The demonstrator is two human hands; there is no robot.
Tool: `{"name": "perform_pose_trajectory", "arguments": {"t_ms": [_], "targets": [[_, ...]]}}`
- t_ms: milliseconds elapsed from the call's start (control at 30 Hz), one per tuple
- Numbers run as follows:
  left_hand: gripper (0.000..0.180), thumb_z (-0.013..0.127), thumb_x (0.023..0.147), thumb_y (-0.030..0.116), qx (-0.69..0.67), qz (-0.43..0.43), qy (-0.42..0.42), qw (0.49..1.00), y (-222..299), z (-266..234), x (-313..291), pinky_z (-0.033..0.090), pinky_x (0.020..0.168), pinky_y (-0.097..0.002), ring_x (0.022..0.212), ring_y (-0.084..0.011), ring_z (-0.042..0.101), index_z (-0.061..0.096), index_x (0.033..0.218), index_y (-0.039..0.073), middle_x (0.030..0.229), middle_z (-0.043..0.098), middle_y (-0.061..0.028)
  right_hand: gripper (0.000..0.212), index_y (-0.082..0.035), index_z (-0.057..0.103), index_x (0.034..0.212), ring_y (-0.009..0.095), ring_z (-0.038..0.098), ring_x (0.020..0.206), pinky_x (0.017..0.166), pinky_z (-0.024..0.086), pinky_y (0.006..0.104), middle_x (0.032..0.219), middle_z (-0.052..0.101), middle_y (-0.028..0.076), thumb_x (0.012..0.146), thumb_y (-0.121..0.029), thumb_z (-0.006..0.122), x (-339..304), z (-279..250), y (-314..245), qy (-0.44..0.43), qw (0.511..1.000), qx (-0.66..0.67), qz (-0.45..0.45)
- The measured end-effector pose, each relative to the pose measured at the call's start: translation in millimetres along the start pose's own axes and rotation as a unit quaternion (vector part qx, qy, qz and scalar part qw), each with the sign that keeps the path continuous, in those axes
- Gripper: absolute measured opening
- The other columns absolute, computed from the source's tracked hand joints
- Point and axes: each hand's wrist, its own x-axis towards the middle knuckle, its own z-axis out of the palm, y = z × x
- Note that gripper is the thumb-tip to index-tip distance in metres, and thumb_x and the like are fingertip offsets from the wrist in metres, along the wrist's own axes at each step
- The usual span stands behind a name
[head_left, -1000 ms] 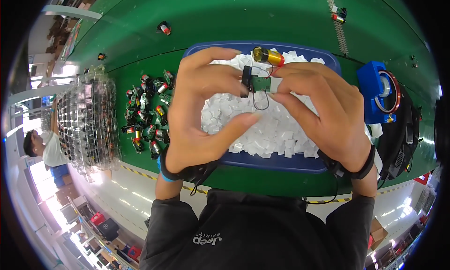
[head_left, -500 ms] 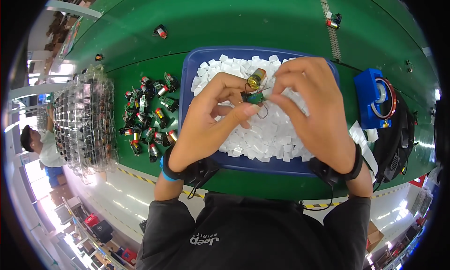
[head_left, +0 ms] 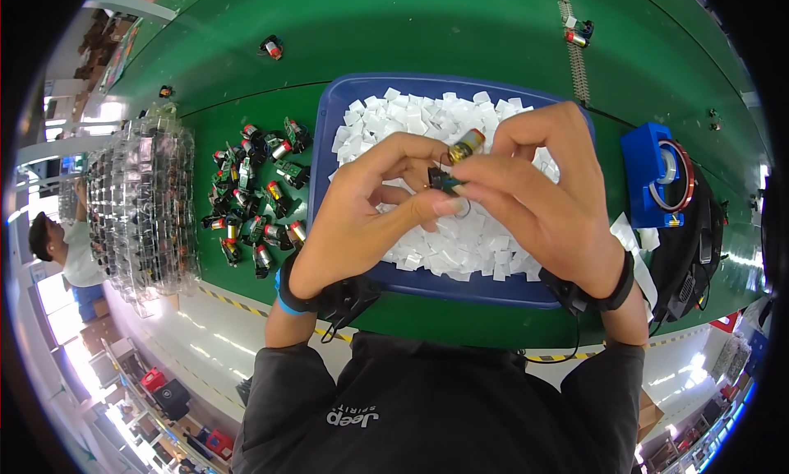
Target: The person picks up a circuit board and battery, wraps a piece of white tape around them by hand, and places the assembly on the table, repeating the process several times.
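In the head view, the small electronic assembly (head_left: 445, 180) is held up between the two hands, over the middle of a blue tub (head_left: 386, 78). It has a little dark green circuit board with a black part at its left end, and a shiny cylinder (head_left: 467, 146) sits above the board, leaning with its upper end toward the right. The cylinder is gold along its body, with dark marks near the lower end. A thin dark wire curves beside it on the left, and a fine loop of wire hangs below the board — much of the rest is covered by fingers.

The left hand (head_left: 366, 215) is clamped on the black part and the board's near edge, thumb below, fingers curled behind. The right hand (head_left: 559, 198) has thumb and forefinger pinched onto the board's right end, just below the cylinder; its other fingers are bent and raised.

Under both hands, white paper pieces (head_left: 444, 256) fill the tub, which stands on a green table (head_left: 411, 30). To its left lies a heap of similar assemblies (head_left: 275, 196) — green boards, black parts, red-ended silver or gold cylinders.
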Motion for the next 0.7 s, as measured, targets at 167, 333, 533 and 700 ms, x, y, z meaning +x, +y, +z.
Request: {"name": "perform_pose_trajectory", "arguments": {"t_ms": [167,333,533,700], "targets": [[0.036,0.074,0.088,0.006,-0.01,0.026,0.002,1.0,0.1,5.8,-1.5,0.057,0.063,-0.0255,0.078,-0.0112,0.064,0.059,0.12,-0.001,0.088,0.063,-0.0057,0.025,-0.008,0.072,0.088,0.022,0.055,0.082,0.069,0.043,0.032,0.093,0.058,0.005,0.066,-0.003,0.083,-1.3,4.7,1.9,0.029,0.999,-0.003,-0.036],[0.037,0.075,0.088,0.007,0.002,0.005,0.017,1.0,4.4,4.4,-4.3,0.057,0.066,-0.026,0.081,-0.0118,0.065,0.059,0.12,-0.001,0.091,0.066,-0.0061,0.026,-0.006,0.067,0.078,0.024,0.057,0.078,0.056,0.046,0.0302,0.089,0.06,0.005,0.058,-0.003,0.082,-3.8,8.3,5.8,0.094,0.991,-0.057,-0.079],[0.038,0.075,0.088,0.007,0.071,0.061,0.001,0.996,2.2,8.7,-7.3,0.056,0.07,-0.0271,0.083,-0.013,0.068,0.059,0.121,-0.001,0.097,0.068,-0.0084,0.028,-0.007,0.067,0.083,0.024,0.06,0.077,0.062,0.049,0.0304,0.089,0.063,0.006,0.061,-0.006,0.085,-5.0,11.5,4.0,0.115,0.99,-0.068,-0.053],[0.038,0.074,0.088,0.008,0.057,0.075,-0.039,0.995,-3.8,-0.2,-9.2,0.056,0.073,-0.0271,0.087,-0.0139,0.069,0.057,0.121,-0.001,0.1,0.069,-0.0098,0.029,-0.007,0.07,0.095,0.019,0.062,0.086,0.073,0.05,0.0293,0.096,0.066,0.009,0.07,-0.007,0.087,0.3,8.1,-4.0,0.131,0.969,0.125,0.168]]}}
